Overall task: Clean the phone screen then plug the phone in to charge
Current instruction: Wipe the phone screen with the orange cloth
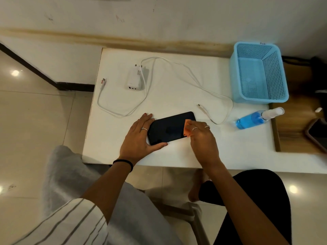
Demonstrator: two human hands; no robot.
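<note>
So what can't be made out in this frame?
- Phone: its charging port is too small to see, and the left hand and right hand cover both ends.
- Cloth: mostly under the right hand's fingers.
- Spray bottle: label unreadable, blurred.
- Charger: print too small.

A dark phone is steadied on the white table by the left hand while an orange cloth is pressed to its screen by the right hand.
</note>
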